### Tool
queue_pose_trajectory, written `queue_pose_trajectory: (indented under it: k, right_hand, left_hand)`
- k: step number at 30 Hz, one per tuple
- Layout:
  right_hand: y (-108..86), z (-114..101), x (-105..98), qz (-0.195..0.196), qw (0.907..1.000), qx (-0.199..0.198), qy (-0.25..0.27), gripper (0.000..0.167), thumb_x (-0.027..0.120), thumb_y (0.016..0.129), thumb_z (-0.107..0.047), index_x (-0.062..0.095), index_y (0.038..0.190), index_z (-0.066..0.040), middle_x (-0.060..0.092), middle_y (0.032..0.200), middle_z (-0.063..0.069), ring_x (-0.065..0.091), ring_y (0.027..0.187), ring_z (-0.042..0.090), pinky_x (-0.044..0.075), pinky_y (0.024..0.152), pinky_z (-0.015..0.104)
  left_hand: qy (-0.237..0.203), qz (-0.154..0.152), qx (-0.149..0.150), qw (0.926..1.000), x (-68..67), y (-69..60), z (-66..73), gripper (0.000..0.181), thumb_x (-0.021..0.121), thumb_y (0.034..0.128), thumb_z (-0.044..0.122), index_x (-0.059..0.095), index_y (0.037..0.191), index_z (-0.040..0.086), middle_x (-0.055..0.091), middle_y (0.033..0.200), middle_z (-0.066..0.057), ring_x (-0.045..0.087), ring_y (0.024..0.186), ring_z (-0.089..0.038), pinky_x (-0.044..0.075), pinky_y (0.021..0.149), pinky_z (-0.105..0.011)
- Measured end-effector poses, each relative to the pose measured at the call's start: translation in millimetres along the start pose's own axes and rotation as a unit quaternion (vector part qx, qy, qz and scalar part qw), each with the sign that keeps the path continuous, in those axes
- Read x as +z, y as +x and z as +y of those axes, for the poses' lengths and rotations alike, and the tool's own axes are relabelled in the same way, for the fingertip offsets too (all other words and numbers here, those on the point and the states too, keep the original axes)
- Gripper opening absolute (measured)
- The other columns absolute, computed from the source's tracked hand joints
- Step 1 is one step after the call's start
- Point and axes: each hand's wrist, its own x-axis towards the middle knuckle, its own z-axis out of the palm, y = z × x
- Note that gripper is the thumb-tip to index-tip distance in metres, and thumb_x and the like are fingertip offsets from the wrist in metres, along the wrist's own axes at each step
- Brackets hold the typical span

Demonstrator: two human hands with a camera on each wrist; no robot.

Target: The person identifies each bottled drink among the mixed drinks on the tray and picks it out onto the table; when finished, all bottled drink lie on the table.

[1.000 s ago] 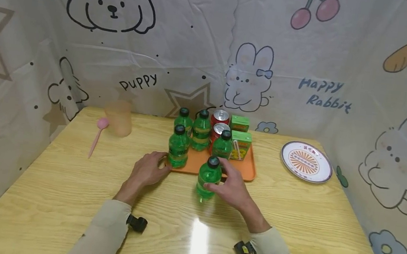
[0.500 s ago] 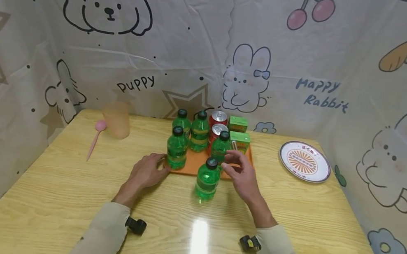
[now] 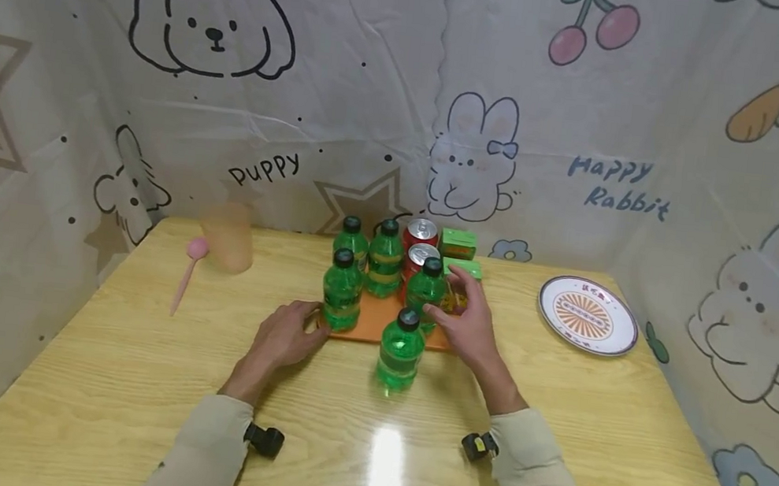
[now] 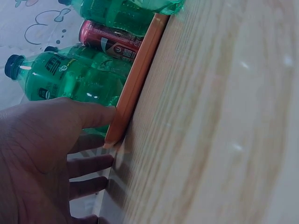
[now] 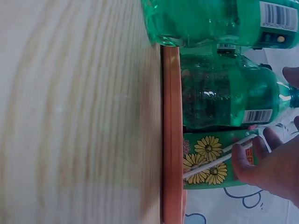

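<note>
My right hand [image 3: 470, 319] reaches round a green soda bottle [image 3: 425, 288] at the front right of the orange tray [image 3: 370, 324]. In the right wrist view its thumb and fingers lie either side of the bottle's neck, without clear contact; other fingertips are by a green drink box [image 5: 212, 158]. My left hand [image 3: 285, 335] is at the tray's front left corner, thumb on the rim and other fingers extended beside it. Close to that hand stands another green bottle [image 3: 342, 292] on the tray. A further green bottle [image 3: 401, 351] stands on the table before the tray, untouched.
Two more green bottles [image 3: 385, 262], two red cans [image 3: 422, 232] and a second green box [image 3: 458, 243] stand on the tray's back part. A patterned plate [image 3: 587, 315] lies to the right. At left are a peach cup [image 3: 229, 238] and a pink spoon [image 3: 190, 270].
My right hand has let go of the bottle before the tray and moved back and right to the bottle at the tray's front right. The left hand stays at the tray's corner.
</note>
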Motion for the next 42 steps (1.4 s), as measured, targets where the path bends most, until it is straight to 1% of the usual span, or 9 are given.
queue_pose_trajectory:
  k: [3,5,9,12,14,22,31,37,42]
  right_hand:
    - [2.7,2.3,3.3,-0.013,0.9999,0.01,-0.005,0.076,0.076,0.082,-0.012,0.036,0.147,-0.016,0.049,0.134,0.016,0.045,0.128,0.032,0.037,0.108,0.057]
    - [4.5,3.4,5.8,-0.017,0.9995,0.016,-0.024,0.077,0.077,0.081,-0.015,0.035,0.147,-0.017,0.051,0.132,0.016,0.047,0.126,0.032,0.037,0.109,0.055]
    - [7.4,3.0,10.7,-0.026,0.9978,0.033,-0.052,0.078,0.076,0.083,-0.019,0.032,0.148,-0.019,0.048,0.134,0.016,0.047,0.125,0.032,0.043,0.104,0.051]
    - [8.0,3.4,13.4,-0.031,0.9973,0.044,-0.049,0.078,0.074,0.085,-0.019,0.03,0.149,-0.02,0.043,0.137,0.017,0.047,0.125,0.033,0.048,0.099,0.049]
    - [8.3,3.9,14.3,-0.029,0.9971,0.044,-0.054,0.078,0.074,0.085,-0.021,0.03,0.149,-0.02,0.043,0.138,0.018,0.048,0.124,0.033,0.048,0.099,0.049]
    - [9.7,3.9,17.0,-0.036,0.996,0.043,-0.07,0.08,0.075,0.085,-0.027,0.029,0.15,-0.019,0.046,0.137,0.017,0.054,0.12,0.035,0.048,0.099,0.049]
    - [9.8,5.5,18.8,-0.041,0.9948,0.025,-0.09,0.081,0.076,0.085,-0.027,0.029,0.149,-0.016,0.042,0.145,0.014,0.047,0.129,0.033,0.044,0.104,0.05]
    - [6.7,5.9,17.2,-0.033,0.9949,0.021,-0.092,0.078,0.076,0.085,-0.024,0.031,0.148,-0.016,0.044,0.143,0.015,0.048,0.127,0.034,0.044,0.104,0.05]
    - [3.6,6.8,15.6,-0.03,0.9952,0.013,-0.093,0.075,0.076,0.085,-0.023,0.035,0.147,-0.018,0.047,0.142,0.014,0.048,0.128,0.034,0.042,0.105,0.051]
  left_hand:
    - [-0.003,-0.002,-0.006,1.0,1.5,-0.5,1.3,0.057,0.059,0.0923,0.041,0.051,0.14,0.011,0.055,0.139,-0.015,0.049,0.127,-0.038,0.042,0.102,-0.055]
    - [-0.003,-0.001,-0.007,1.0,1.6,-0.9,1.7,0.058,0.06,0.0919,0.041,0.051,0.14,0.01,0.054,0.139,-0.015,0.049,0.127,-0.038,0.041,0.102,-0.055]
    - [-0.002,0.002,-0.007,1.0,1.0,-0.2,1.5,0.058,0.06,0.0918,0.041,0.051,0.14,0.01,0.054,0.14,-0.014,0.049,0.127,-0.038,0.042,0.102,-0.054]
    - [-0.002,0.005,-0.006,1.0,1.6,0.4,1.2,0.058,0.06,0.0919,0.041,0.051,0.14,0.011,0.054,0.14,-0.013,0.049,0.127,-0.037,0.042,0.102,-0.053]
    - [-0.003,0.006,-0.006,1.0,1.7,0.6,1.3,0.058,0.059,0.0918,0.041,0.051,0.14,0.011,0.054,0.14,-0.013,0.049,0.128,-0.037,0.042,0.102,-0.053]
    - [0.001,0.014,0.001,0.9999,2.1,1.7,0.0,0.057,0.059,0.0922,0.041,0.052,0.139,0.011,0.054,0.139,-0.014,0.05,0.126,-0.037,0.042,0.102,-0.053]
    - [0.002,0.014,0.001,0.9999,3.4,-0.1,-0.4,0.057,0.059,0.092,0.04,0.052,0.139,0.01,0.054,0.139,-0.014,0.05,0.126,-0.038,0.042,0.102,-0.053]
    - [-0.002,0.009,0.002,1.0,4.1,-0.4,0.3,0.057,0.059,0.0922,0.04,0.051,0.14,0.01,0.054,0.139,-0.015,0.05,0.126,-0.037,0.042,0.102,-0.053]
    - [-0.002,0.012,0.003,0.9999,4.2,-0.5,-0.5,0.056,0.06,0.092,0.04,0.052,0.139,0.011,0.055,0.138,-0.014,0.051,0.125,-0.037,0.043,0.1,-0.053]
